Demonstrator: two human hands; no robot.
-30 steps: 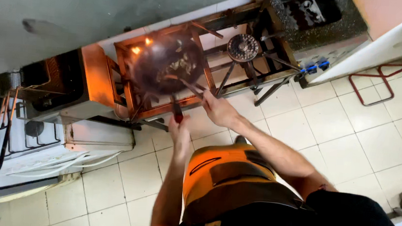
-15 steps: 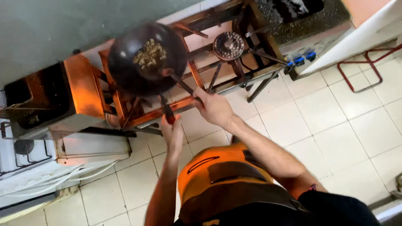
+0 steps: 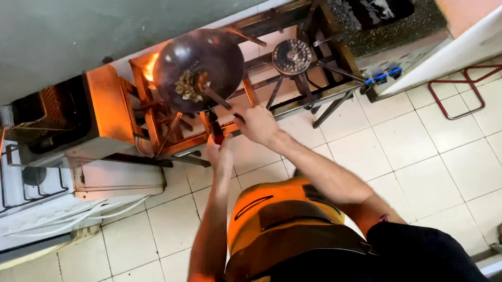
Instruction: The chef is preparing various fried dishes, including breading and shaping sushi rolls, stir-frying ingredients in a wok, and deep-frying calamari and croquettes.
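Note:
A dark round wok [image 3: 200,67] sits tilted over a flaming burner, with a small heap of brownish food [image 3: 188,85] inside. My left hand [image 3: 219,153] grips the wok's red-wrapped handle [image 3: 214,127] just below the pan. My right hand [image 3: 257,123] holds a long metal ladle or spatula [image 3: 217,97] whose tip reaches into the food. Orange flame [image 3: 150,69] licks up at the wok's left rim.
A second, unlit burner [image 3: 291,56] stands to the right on the metal stove frame [image 3: 303,97]. An orange-lit metal box [image 3: 108,116] and a white stove [image 3: 11,186] lie left. A dark stone sink [image 3: 389,14] is at top right. Pale floor tiles [image 3: 444,152] spread underfoot.
The view has shifted, so the stove sits more to the right. The wok has tipped and the food has slid lower in it. Both hands keep their grips.

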